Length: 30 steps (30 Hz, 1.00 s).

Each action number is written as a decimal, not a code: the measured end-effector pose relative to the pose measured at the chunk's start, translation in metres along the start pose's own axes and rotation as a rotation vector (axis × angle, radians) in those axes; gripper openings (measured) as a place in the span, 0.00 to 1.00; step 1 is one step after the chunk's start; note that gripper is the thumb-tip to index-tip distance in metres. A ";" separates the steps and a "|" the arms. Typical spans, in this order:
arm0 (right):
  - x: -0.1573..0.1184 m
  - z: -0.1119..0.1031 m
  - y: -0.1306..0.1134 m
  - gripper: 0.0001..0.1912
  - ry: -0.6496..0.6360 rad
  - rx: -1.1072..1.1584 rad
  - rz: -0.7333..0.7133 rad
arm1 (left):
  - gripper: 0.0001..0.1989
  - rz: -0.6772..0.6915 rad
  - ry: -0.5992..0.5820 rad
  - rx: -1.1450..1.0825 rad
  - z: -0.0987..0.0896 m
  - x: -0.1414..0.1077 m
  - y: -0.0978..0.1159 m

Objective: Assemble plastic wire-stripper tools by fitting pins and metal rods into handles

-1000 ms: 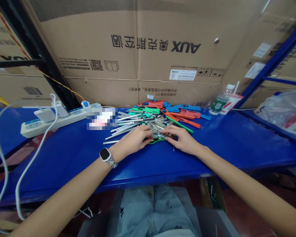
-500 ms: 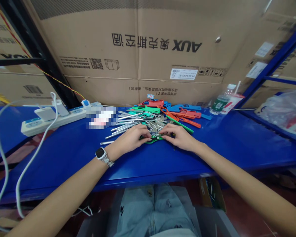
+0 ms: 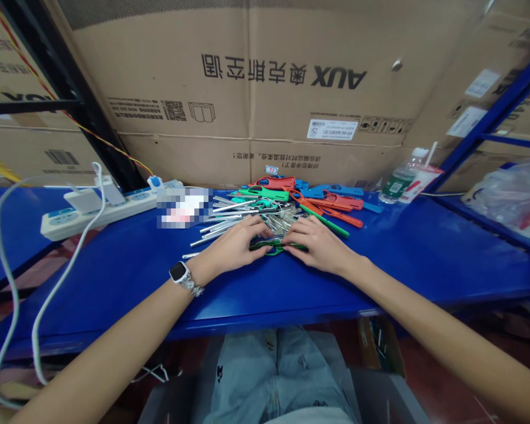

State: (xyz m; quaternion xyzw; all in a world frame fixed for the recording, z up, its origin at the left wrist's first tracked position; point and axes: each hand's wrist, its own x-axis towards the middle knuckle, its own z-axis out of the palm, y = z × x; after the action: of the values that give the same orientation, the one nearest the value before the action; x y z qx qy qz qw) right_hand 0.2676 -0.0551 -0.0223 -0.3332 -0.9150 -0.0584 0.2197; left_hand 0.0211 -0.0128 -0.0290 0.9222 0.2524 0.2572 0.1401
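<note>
Between my hands lies a green plastic casing [image 3: 274, 249] low on the blue table, at the front of the pile. My left hand [image 3: 236, 244], with a watch at the wrist, is closed on the casing's left part. My right hand [image 3: 320, 244] pinches its right part. Just beyond my fingers are small clear and metal parts [image 3: 280, 221], heaped together. Silver metal tubes [image 3: 225, 224] fan out beyond my left hand. Red casings [image 3: 342, 202], blue casings [image 3: 331, 191] and another green casing [image 3: 267, 193] lie behind the heap.
A white power strip [image 3: 101, 209] with plugs and cables lies at the left. At the back right stand a bottle [image 3: 395, 185] and a cup [image 3: 419, 179], near a plastic bag [image 3: 507, 197]. A large cardboard box [image 3: 274, 106] rises behind the table [image 3: 291, 294].
My right hand has shifted slightly left and its fingers have closed in around the green casing. More of the casing shows between my hands. The view has shifted slightly.
</note>
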 end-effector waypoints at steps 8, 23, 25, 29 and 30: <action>-0.004 0.006 0.007 0.05 0.088 0.237 0.002 | 0.09 -0.020 -0.058 0.026 0.003 0.002 -0.004; -0.004 0.010 0.005 0.02 0.090 0.338 0.065 | 0.11 0.034 0.061 0.122 0.006 0.001 0.002; -0.005 0.010 0.006 0.02 0.092 0.344 0.072 | 0.12 0.089 0.093 0.174 0.004 0.001 0.008; -0.006 0.010 0.005 0.03 0.094 0.359 0.085 | 0.06 0.183 0.026 0.237 0.005 0.002 0.014; -0.007 0.010 0.004 0.03 0.091 0.364 0.084 | 0.06 0.182 0.009 0.238 0.006 0.002 0.013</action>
State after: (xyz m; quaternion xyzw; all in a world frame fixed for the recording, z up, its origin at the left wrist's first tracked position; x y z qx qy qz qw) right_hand 0.2714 -0.0534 -0.0340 -0.3230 -0.8849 0.1023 0.3197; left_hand 0.0316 -0.0237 -0.0283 0.9503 0.1972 0.2411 0.0051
